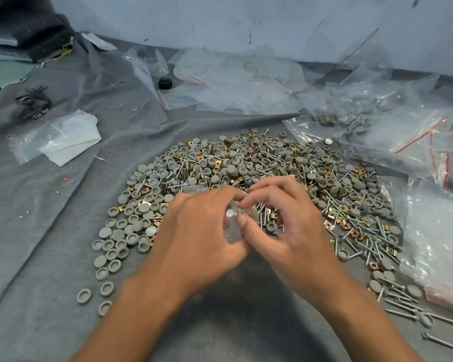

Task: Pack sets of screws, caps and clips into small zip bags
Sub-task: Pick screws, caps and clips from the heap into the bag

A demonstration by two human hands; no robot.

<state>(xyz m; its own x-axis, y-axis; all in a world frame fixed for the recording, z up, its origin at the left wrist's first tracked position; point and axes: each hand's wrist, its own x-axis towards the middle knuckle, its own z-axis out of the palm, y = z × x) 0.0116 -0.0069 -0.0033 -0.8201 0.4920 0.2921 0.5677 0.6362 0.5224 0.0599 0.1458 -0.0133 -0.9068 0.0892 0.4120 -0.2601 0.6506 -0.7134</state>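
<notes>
**Loading a screw into a small bag**

Over the middle of a grey cloth [50,210], we see two bare hands working close together above a heap of parts. Our left hand [194,231] curls its fingers around a small clear zip bag [237,207], largely hidden between the hands. Our right hand [285,220] pinches near a silver screw [230,213] whose round head faces us at what we take to be the bag's mouth.

We judge the bag to be thin, soft and slippery, best held at the rim so the opening stays wide. The screw looks stiff and light, with a sharp tip that could pierce the film.

Beneath the hands lies the heap [246,173]: round grey caps, brassy square clips and long silver screws mixed together. Filled bags with red zip strips [416,142] lie to the right.
</notes>
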